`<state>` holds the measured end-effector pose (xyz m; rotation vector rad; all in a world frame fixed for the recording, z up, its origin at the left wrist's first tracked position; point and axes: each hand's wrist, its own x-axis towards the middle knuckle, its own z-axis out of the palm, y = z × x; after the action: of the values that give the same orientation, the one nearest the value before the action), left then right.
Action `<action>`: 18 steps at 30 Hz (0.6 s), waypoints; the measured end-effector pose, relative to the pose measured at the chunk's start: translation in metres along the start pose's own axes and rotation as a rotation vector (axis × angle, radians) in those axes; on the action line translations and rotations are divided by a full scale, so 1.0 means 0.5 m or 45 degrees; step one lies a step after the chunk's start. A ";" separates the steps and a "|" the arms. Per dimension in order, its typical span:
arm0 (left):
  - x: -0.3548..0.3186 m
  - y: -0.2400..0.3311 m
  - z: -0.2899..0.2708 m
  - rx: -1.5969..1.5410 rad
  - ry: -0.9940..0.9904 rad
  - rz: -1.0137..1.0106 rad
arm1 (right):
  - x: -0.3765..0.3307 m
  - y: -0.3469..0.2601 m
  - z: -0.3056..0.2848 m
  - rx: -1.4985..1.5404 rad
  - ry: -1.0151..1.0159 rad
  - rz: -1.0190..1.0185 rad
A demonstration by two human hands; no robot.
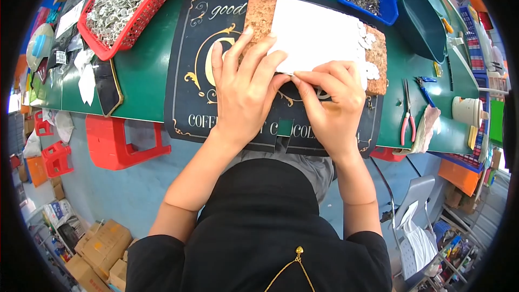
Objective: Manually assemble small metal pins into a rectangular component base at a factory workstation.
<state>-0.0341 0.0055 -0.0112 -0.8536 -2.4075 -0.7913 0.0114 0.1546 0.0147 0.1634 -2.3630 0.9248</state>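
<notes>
A white sheet [313, 32] lies over a speckled brown cork block [259, 15]. Small flat white pieces [370, 70] are clustered along its right side. My left hand [243, 86] rests at the block's near left, fingers spread, with the thumb reaching to the sheet's near edge. There my right hand [338, 94] pinches a tiny whitish piece between thumb and index finger, right at the tip of the left thumb. The fingertips mostly hide that piece, so its kind is unclear. Under the block is a black mat [186, 84] with gold and white decoration.
On the green table [140, 75] stand a red basket [127, 32] of small silvery pieces, a phone [108, 86], blue trays [378, 13] of small metal parts and a dark green bin [424, 21]. Pink-handled pliers [407, 121] and blue-handled cutters [425, 92] lie at right.
</notes>
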 end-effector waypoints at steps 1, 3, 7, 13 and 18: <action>-0.001 0.000 0.003 -0.004 0.003 -0.002 | -0.001 0.001 0.000 -0.004 -0.002 -0.002; -0.002 0.001 0.009 0.052 0.008 0.030 | -0.003 0.002 -0.001 -0.022 0.016 -0.003; -0.002 -0.001 0.011 0.057 0.020 0.059 | -0.003 0.002 -0.008 0.026 0.018 0.027; -0.026 0.009 -0.019 0.005 -0.012 0.099 | -0.020 -0.016 -0.028 0.014 -0.003 0.001; 0.011 -0.049 -0.109 0.246 0.134 0.100 | -0.089 0.007 -0.121 -0.096 0.240 0.263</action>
<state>-0.0421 -0.0432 0.0231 -0.8031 -2.2982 -0.5496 0.0756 0.1926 0.0228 -0.1932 -2.2637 0.9013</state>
